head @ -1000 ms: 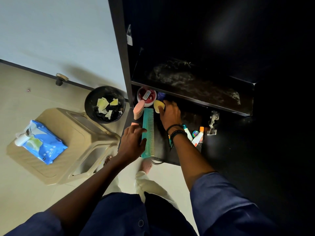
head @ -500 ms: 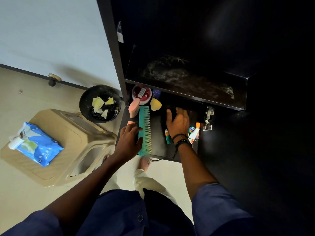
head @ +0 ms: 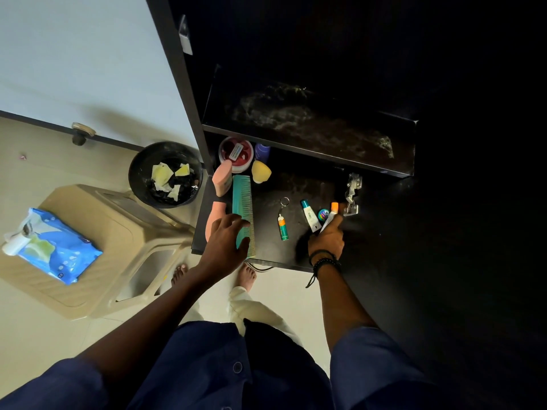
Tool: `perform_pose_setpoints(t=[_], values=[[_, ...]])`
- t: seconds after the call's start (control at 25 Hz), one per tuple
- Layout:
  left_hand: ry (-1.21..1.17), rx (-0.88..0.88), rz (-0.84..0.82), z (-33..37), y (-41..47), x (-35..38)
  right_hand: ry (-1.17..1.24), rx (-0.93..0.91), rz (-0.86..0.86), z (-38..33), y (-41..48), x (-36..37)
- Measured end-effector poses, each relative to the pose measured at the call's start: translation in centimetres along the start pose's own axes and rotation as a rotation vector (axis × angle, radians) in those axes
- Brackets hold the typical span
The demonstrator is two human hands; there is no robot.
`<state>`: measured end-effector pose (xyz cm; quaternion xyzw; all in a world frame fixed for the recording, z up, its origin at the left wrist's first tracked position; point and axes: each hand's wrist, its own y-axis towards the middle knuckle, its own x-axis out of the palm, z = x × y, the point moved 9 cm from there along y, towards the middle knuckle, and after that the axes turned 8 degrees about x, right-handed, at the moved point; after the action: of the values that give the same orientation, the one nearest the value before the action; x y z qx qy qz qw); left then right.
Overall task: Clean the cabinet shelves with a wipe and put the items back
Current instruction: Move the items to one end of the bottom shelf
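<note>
Both arms reach forward and down, bare from the rolled blue sleeves. The left hand [head: 225, 243] lies palm down, fingers spread and loosely curved. The right hand [head: 327, 239], with dark bead bracelets at the wrist, is curled closed, knuckles up.

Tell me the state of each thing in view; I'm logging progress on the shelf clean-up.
Upper shelf: bare, smeared with pale residue.
Lower shelf: holds the toiletries.
Teal comb: lying flat, left hand resting on it.
Orange-capped tube: gripped by right hand.
Keyring tube: lying flat, untouched.
Red jar: lid on.
Bin: holds used wipes.
Wipe pack: lying on the stool.
</note>
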<state>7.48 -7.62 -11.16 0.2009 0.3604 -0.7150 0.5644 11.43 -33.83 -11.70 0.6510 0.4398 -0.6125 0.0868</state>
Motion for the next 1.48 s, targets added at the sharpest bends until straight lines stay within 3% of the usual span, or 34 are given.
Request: perform_pose_setpoints(t=[0.2,0.36,0.44,0.84,1.08,1.16,1.24,1.36,1.48], values=[[0.007,-0.008,-0.015,-0.5,-0.1,0.3,0.007,0.075,0.010,1.0,0.4,-0.3],[-0.005,-0.031,0.020,-0.9,-0.7,-0.2,0.119,-0.126,-0.039,-2.0,0.1,-0.1],[-0.004,-0.048,0.039,-1.2,-1.1,-0.5,0.079,-0.206,-0.085,-3.7,0.4,0.4],[0.001,-0.078,0.063,-2.2,-1.8,-1.8,-0.245,-0.269,-0.199,-5.4,2.4,2.2],[-0.027,-0.082,0.046,-2.8,-1.9,-1.8,-0.186,-0.262,-0.174,-5.4,1.6,2.2],[-0.041,-0.085,0.060,-2.8,-1.9,-2.0,-0.046,-0.266,-0.168,-6.3,1.0,2.0],[-0.066,-0.100,0.080,-3.0,-1.8,-2.3,0.130,-0.295,-0.288,-8.1,-1.3,3.3],[-0.089,-0.124,0.088,-3.4,-1.7,-2.6,0.104,-0.367,-0.526,-10.9,-5.7,7.4],[-0.091,-0.159,0.058,-4.0,-1.7,-2.7,0.098,-0.329,-0.575,-12.3,-7.5,9.5]])
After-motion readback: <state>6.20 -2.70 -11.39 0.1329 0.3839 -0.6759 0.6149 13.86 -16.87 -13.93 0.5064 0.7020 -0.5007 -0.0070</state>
